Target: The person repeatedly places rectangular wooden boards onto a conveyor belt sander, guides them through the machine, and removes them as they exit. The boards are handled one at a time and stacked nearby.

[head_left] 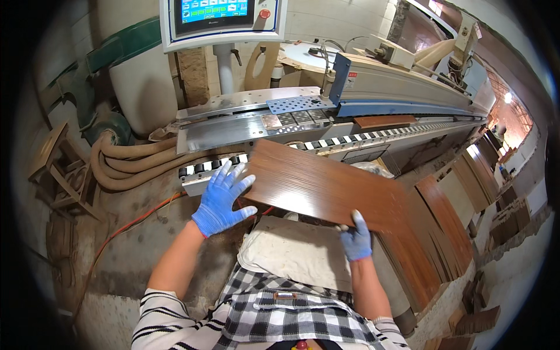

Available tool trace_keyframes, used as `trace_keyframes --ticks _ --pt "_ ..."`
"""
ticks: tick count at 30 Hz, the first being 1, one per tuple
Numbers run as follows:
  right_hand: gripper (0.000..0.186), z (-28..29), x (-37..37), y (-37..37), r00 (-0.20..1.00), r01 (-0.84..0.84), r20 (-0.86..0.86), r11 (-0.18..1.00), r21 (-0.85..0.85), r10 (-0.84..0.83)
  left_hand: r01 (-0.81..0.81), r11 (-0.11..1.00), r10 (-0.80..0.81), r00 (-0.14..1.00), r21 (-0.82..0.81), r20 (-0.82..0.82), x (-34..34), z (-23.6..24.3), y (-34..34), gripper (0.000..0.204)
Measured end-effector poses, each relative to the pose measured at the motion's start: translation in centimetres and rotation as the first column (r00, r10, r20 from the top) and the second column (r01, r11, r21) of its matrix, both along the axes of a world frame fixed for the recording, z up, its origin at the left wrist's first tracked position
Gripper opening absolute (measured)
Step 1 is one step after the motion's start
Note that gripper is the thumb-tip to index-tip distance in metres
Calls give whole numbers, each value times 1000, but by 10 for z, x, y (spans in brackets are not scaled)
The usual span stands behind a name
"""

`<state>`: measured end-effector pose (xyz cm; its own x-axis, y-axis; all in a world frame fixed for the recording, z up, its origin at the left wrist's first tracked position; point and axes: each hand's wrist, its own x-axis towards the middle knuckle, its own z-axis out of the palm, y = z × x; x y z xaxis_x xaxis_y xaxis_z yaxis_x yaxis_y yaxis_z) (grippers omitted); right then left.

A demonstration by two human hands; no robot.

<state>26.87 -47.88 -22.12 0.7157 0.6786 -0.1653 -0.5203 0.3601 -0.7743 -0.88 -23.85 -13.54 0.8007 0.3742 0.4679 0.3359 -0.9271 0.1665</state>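
Observation:
A brown wood-grain panel [315,184] lies slantwise in front of me, its far left corner close to the machine's roller track [373,139]. My right hand [356,240], in a blue glove with pale fingertips, grips the panel's near edge, thumb on top and the other fingers mostly hidden below. At the panel's left end, my left hand [221,201] is open in a matching glove, fingers spread and nothing grasped. Whether its fingertips touch the panel's edge, I cannot tell. Under the panel's right end sits a stack of similar brown panels [411,271].
Beyond the track stands a long machine with a metal table [224,131] and a blue-edged beam [402,87]. A control screen [213,11] with a red button rises at the back. Thick hoses [111,166] and a wooden stool [61,163] are at left. More panels [446,219] lean at right.

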Motion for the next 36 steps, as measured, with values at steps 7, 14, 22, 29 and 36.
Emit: trace_keyframes --ticks 7,14,22,29,36 --pt "19 24 -31 127 899 -358 -220 924 135 380 -306 949 304 952 83 31 -54 -28 38 54" --pt "50 41 -39 122 891 -437 -18 865 246 455 -537 839 538 843 -86 -14 -57 -31 98 57" --pt "54 -13 -13 -5 417 40 731 792 -609 541 -571 805 559 821 -161 -116 -26 -20 148 58" --pt "50 -81 -36 -62 -54 523 832 726 -448 552 -578 811 579 815 -94 -17 -24 -35 147 56" --pt "47 -83 -34 -61 26 504 835 714 -486 550 -582 810 584 812 -71 14 -28 -38 148 54"
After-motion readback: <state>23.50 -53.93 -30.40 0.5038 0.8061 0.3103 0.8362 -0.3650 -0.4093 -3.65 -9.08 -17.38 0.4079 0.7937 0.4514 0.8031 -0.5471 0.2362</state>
